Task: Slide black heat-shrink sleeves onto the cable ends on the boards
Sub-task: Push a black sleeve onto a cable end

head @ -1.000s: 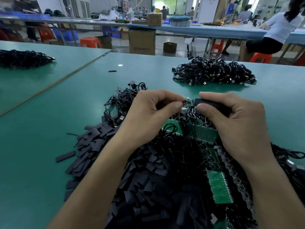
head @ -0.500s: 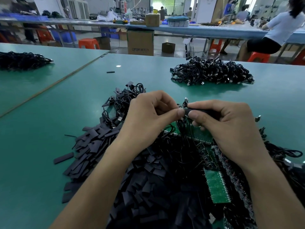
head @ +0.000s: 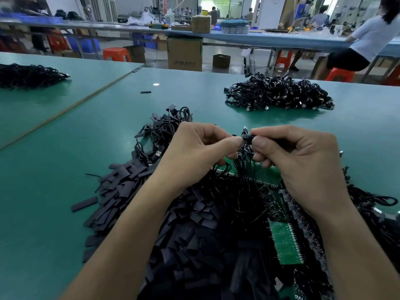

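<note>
Currently the right hand point(head: 303, 167) pinches a black sleeve point(head: 249, 138) above the boards point(head: 267, 177); the left hand point(head: 201, 152) pinches the cable end point(head: 245, 131) touching it. The sleeve is probably light, soft and easily flattened, so grip its sides lightly near the mouth.

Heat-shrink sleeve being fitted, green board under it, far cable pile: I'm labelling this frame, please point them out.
heat-shrink sleeve point(head: 249, 138), head view, exposed end between the thumbs.
green board point(head: 268, 178), head view, bare strip of its top face.
cable pile point(head: 279, 93), head view, middle of the heap.
</note>
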`<action>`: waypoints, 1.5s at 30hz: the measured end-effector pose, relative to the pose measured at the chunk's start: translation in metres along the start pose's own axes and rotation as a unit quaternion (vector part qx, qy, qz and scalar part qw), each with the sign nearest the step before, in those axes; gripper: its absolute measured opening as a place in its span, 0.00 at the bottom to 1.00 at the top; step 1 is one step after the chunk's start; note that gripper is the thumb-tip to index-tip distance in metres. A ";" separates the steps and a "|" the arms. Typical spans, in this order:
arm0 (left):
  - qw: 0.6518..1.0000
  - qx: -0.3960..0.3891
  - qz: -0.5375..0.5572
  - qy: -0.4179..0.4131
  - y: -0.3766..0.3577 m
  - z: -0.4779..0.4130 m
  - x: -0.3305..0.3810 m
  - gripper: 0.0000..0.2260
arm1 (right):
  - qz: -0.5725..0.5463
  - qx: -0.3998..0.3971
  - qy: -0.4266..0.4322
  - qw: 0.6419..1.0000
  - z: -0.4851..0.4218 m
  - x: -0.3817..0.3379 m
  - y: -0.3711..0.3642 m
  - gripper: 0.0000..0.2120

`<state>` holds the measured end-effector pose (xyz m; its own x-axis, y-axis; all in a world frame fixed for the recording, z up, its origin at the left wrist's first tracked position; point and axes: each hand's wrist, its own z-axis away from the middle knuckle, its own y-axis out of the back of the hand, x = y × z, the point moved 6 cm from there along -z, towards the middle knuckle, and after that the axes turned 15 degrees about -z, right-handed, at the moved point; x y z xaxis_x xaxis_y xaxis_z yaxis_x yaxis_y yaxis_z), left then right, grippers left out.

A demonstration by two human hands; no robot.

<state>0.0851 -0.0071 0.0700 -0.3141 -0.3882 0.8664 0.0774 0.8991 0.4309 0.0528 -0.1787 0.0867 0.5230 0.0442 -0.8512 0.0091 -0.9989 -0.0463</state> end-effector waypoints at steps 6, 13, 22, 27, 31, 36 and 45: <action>1.000 -0.015 -0.004 -0.015 0.002 0.001 0.003 0.05 | 0.009 -0.010 0.003 1.000 0.001 -0.001 -0.006 0.08; 0.999 -0.027 -0.022 -0.020 -0.002 0.000 0.005 0.05 | 0.031 0.000 0.010 0.999 0.000 0.000 -0.003 0.09; 0.999 -0.035 -0.001 -0.035 -0.009 0.004 0.013 0.05 | -0.040 0.094 0.041 0.994 0.000 -0.004 0.000 0.16; 1.000 -0.022 0.008 -0.017 -0.014 0.004 0.013 0.04 | -0.015 0.111 0.062 0.992 0.001 -0.003 -0.004 0.12; 1.000 -0.013 0.012 -0.014 -0.017 0.005 0.014 0.05 | 0.003 0.109 0.056 0.992 0.002 0.000 -0.006 0.12; 1.000 -0.017 0.019 -0.018 -0.019 0.006 0.016 0.06 | 0.008 0.105 0.062 0.992 0.002 -0.003 -0.007 0.13; 0.999 -0.025 0.021 -0.014 -0.024 0.006 0.016 0.06 | 0.040 0.117 0.062 0.990 0.002 -0.005 -0.005 0.14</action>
<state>0.0723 -0.0338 0.0718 -0.3355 -0.3435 0.8772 0.1376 0.9033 0.4063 0.0484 -0.1739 0.0899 0.6144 -0.0516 -0.7873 -0.2262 -0.9675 -0.1131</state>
